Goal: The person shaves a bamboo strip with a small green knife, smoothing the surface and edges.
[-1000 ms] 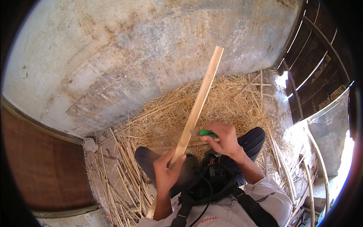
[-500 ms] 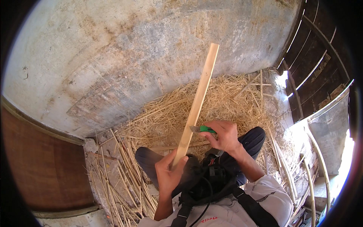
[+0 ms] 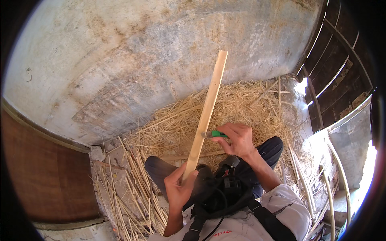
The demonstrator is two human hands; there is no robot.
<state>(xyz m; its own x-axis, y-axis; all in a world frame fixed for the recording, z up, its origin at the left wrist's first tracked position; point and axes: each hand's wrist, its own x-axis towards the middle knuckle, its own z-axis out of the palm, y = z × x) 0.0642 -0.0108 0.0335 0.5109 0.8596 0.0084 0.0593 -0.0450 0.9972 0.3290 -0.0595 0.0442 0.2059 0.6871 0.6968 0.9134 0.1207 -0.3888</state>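
A long, flat, pale strip of split bamboo or wood slants upward and away in front of me. My left hand grips its near end, with the thumb on one side and the fingers on the other. In my right hand is a green-handled knife, held with closed fingers. Its short blade meets the right edge of the strip, somewhat below the middle. Part of the handle is hidden inside my right hand.
Shavings and straw cover the floor ahead, against a stained concrete wall. Thin sticks lie at my left; longer poles stand at the right. A brown panel is far left, and dark slatted boards rise at the upper right.
The far end of the strip has swung slightly left and come a little nearer. The knife has shifted slightly left with my right hand, its blade still at the strip's edge.
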